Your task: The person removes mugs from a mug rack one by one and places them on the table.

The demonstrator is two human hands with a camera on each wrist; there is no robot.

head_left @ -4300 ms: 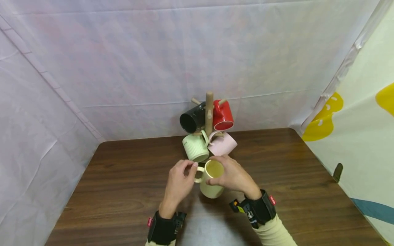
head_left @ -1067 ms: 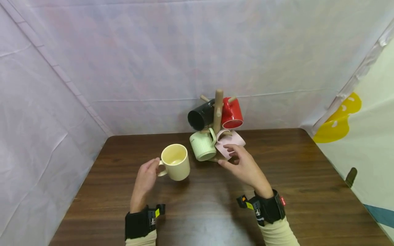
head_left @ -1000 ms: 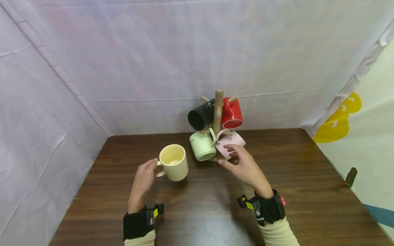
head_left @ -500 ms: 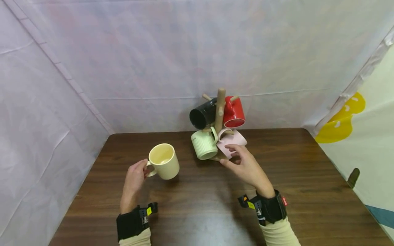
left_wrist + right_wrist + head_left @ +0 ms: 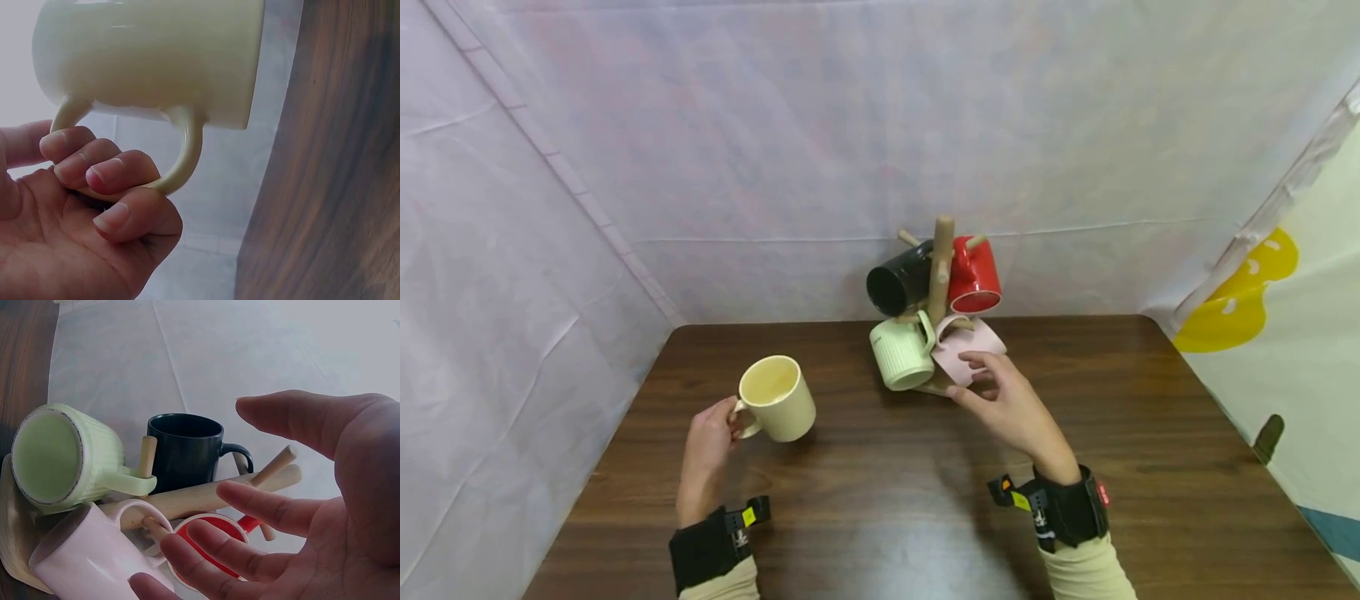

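Note:
My left hand (image 5: 706, 446) grips a pale yellow mug (image 5: 781, 403) by its handle, with the fingers curled through the loop in the left wrist view. The mug is held over the left part of the table, its mouth tilted up. My right hand (image 5: 1015, 412) holds nothing; its fingers are spread and relaxed in front of the pink mug (image 5: 964, 348). On the wooden mug rack (image 5: 942, 267) hang a black mug (image 5: 901, 279), a red mug (image 5: 974, 279), a light green ribbed mug (image 5: 901, 357) and the pink one. In the right wrist view no fingertip clearly touches a mug.
The dark wooden table (image 5: 865, 517) runs back to a white cloth wall (image 5: 775, 150). A second cloth (image 5: 1300, 375) with yellow shapes hangs at the right. The rack stands near the table's back edge, its base partly hidden by the lower mugs.
At first both hands were at the yellow mug in front of the rack. The right hand has let go, while the left hand has carried the mug leftward by its handle. The rack's mugs stay put.

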